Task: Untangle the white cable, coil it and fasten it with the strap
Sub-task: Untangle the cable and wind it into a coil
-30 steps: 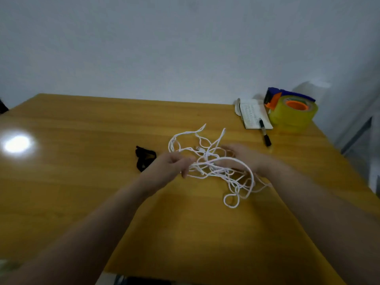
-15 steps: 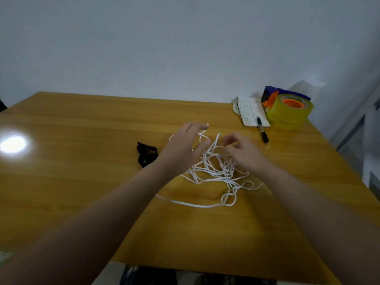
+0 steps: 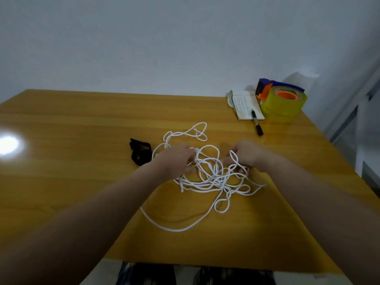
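A tangled white cable (image 3: 207,177) lies in loose loops on the wooden table (image 3: 82,124), with one long strand curving toward the near edge. My left hand (image 3: 174,159) grips strands at the tangle's left side. On the right side, my right hand (image 3: 244,155) pinches a small loop of the cable. A black strap (image 3: 140,152) lies crumpled on the table just left of my left hand, apart from the cable.
At the back right stand a yellow tape roll in a blue-orange dispenser (image 3: 281,101), a small white notebook (image 3: 245,108) and a black marker (image 3: 257,125). The table's right edge drops off beside a metal frame (image 3: 349,120). A light glare (image 3: 7,144) marks the left.
Both hands have drawn nearer to me and apart. The tangle has spread wider, and a long strand now curves out toward the near edge.
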`<state>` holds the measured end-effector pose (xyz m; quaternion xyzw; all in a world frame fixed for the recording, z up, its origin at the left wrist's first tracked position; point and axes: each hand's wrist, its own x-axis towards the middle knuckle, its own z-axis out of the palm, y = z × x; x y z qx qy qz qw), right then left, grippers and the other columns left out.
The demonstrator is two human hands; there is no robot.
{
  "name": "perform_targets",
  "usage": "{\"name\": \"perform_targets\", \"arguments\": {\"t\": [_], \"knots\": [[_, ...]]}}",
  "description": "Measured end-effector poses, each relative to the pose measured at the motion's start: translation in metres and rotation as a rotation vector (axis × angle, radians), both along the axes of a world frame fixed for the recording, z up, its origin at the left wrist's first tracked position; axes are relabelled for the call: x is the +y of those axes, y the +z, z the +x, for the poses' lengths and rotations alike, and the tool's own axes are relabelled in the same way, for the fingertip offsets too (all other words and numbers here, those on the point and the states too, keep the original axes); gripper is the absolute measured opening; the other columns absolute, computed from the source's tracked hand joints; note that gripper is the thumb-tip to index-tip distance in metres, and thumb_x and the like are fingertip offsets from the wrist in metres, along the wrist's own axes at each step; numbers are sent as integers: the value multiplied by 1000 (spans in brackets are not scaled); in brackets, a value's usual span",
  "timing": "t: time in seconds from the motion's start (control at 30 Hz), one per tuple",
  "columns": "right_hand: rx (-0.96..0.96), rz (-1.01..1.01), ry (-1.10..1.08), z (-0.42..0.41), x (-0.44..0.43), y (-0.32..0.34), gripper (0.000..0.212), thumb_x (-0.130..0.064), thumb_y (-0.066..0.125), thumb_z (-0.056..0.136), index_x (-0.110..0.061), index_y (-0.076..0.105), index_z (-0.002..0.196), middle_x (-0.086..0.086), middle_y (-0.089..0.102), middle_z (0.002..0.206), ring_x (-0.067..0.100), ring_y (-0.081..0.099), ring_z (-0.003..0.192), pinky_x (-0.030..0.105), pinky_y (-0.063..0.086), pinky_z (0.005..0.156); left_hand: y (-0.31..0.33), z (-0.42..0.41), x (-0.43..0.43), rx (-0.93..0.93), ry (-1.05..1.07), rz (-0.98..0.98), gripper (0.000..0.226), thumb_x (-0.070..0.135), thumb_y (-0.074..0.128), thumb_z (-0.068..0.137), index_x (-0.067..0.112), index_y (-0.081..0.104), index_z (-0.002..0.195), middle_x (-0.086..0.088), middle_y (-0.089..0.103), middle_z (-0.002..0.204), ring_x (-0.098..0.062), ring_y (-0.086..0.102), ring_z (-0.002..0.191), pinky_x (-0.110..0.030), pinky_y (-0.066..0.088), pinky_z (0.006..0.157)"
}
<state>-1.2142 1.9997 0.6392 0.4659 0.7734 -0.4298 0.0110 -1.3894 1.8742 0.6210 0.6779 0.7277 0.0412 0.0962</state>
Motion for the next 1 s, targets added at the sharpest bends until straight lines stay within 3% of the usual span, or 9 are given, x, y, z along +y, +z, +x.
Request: {"name": "perform_targets", "arguments": {"t": [0.17, 0.3, 0.4, 0.6, 0.7, 0.8, 0.87, 0.93, 1.0], "knots": [[76, -125, 68, -2, -11, -1, 23, -25, 69, 82, -5, 65, 72, 6, 53, 56, 14, 45, 39, 20, 34, 40, -7, 4, -6, -204, 120, 179, 14, 25, 54, 94, 13, 48, 89, -1, 45, 96, -21, 52, 87, -30, 39, 74], [260, -366, 14, -8, -13, 2, 10, -9, 58, 89, -3, 64, 93, 8, 63, 69, 13, 53, 48, 20, 40, 42, -4, 4, -7, -548, 248, 324, 15, 13, 54, 94, 10, 44, 83, -2, 54, 81, -6, 60, 66, -20, 47, 58], [364, -494, -72, -14, -14, 6, 22, -1, 60, 86, -6, 59, 108, 10, 66, 77, 14, 60, 55, 25, 48, 50, -1, 6, -4, -688, 282, 415, 20, 10, 57, 92, 12, 42, 80, -3, 51, 80, 0, 58, 62, -12, 45, 55], [731, -174, -346, -9, 2, 57, 22, 6, 63, 82, 3, 62, 104, 8, 71, 70, 15, 67, 62, 23, 57, 58, 19, -20, 5, -475, 377, 557, 31, 23, 65, 87, 23, 39, 69, 5, 46, 70, -13, 44, 64, -29, 34, 60], [886, -101, -323, -6, 5, 91, 20, 5, 57, 87, 2, 60, 107, 11, 68, 78, 16, 65, 66, 20, 56, 59, 35, -32, 12, -431, 513, 419, 28, 26, 59, 89, 15, 43, 70, 0, 47, 62, -12, 46, 54, -26, 33, 50], [963, -67, -226, -13, -3, 116, 12, 2, 52, 92, -2, 56, 102, 13, 67, 81, 19, 66, 70, 22, 58, 63, 54, -25, 16, -969, 472, 412, 29, 15, 58, 92, 9, 45, 66, -9, 48, 60, -9, 52, 41, -19, 43, 41], [905, -40, -196, -17, -9, 126, 9, -1, 51, 93, -4, 53, 102, 16, 69, 82, 24, 68, 72, 27, 60, 65, 69, -18, 17, -1311, 356, 478, 25, 6, 56, 92, 6, 51, 68, -12, 53, 66, -6, 58, 48, -16, 50, 51], [789, -41, -177, -20, -11, 123, 21, 0, 55, 91, -3, 48, 110, 21, 69, 88, 30, 68, 77, 32, 60, 70, 82, -15, 19, -1290, 302, 573, 17, 1, 55, 91, 7, 59, 75, -9, 60, 75, -7, 65, 62, -18, 54, 66], [641, -9, -179, -23, -11, 109, 52, 1, 62, 85, -8, 36, 129, 25, 65, 103, 31, 66, 85, 38, 59, 77, 93, -16, 21, -1070, 300, 684, 15, 3, 58, 90, 13, 63, 80, -8, 65, 78, -14, 67, 73, -25, 54, 74]]}}
